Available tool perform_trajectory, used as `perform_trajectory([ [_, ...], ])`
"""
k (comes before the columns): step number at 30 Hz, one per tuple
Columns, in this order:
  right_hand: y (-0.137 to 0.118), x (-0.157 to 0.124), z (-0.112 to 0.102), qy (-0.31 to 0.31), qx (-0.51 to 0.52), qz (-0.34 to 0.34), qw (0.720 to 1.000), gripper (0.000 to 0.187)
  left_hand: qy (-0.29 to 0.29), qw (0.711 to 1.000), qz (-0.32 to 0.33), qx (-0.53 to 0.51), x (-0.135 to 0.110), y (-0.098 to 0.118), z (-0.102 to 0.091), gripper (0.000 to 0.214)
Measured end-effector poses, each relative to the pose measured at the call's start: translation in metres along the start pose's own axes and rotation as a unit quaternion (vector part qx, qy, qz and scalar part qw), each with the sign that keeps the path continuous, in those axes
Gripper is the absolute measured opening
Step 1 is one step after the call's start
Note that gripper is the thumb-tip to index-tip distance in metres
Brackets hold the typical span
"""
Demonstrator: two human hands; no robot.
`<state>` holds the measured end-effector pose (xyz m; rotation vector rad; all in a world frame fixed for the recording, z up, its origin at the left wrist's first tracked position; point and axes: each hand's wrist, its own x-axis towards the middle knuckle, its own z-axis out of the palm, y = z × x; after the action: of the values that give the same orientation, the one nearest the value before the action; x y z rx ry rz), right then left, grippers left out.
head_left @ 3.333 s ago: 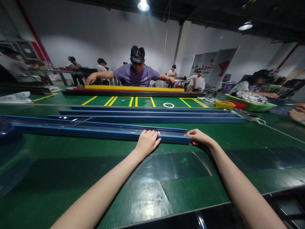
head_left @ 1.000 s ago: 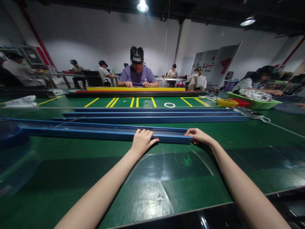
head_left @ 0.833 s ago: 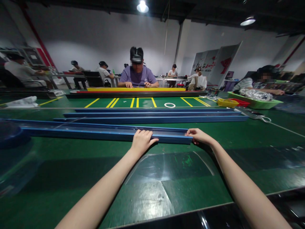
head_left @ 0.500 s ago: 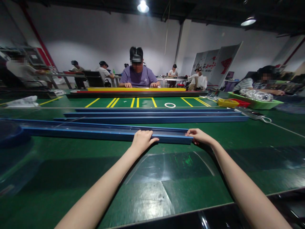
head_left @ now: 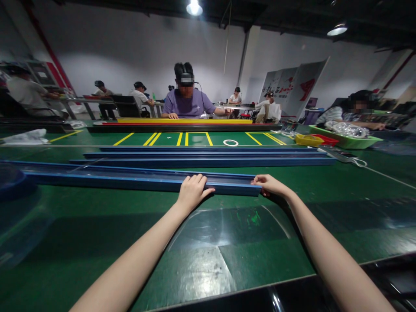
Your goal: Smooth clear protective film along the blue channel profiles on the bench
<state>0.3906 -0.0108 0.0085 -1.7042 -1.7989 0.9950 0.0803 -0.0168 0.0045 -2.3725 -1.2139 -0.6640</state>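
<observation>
A long blue U-shaped channel [head_left: 130,179] lies across the green table, its hollow side up, with a clear strip partly visible inside. My left hand [head_left: 193,190] is closed over the channel's near wall, its thumb along the front. At the channel's right end, my right hand [head_left: 269,185] has its fingertips pinched together inside the opening. Whatever those fingertips hold, if anything, is too small to make out. Just behind lie more blue channels [head_left: 208,163], side by side.
Clear plastic sheeting [head_left: 227,229] lies on the green table [head_left: 130,234] before me. Farther off are a white ring [head_left: 230,143], yellow and black strips [head_left: 185,121], and a green tray [head_left: 344,138] of clear coils. A blue round object [head_left: 14,182] stands left. A co-worker [head_left: 186,102] sits opposite.
My hands stay in nearly the same places on the blue channel. The co-worker opposite has moved one hand outward to the right. The whole view has shifted slightly.
</observation>
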Motion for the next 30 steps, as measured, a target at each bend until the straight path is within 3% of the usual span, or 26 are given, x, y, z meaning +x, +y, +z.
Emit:
perform_trajectory([
  [15,-0.0046,-0.0031,0.0009,0.001,0.016,-0.001,1.0,0.029,0.004,0.999,-0.031,-0.022,0.0016,0.0,0.002,0.039],
  [30,-0.0091,-0.0056,0.0009,-0.001,0.015,0.002,1.0,0.03,0.001,1.0,-0.009,0.006,-0.0002,-0.0001,0.0019,0.04],
])
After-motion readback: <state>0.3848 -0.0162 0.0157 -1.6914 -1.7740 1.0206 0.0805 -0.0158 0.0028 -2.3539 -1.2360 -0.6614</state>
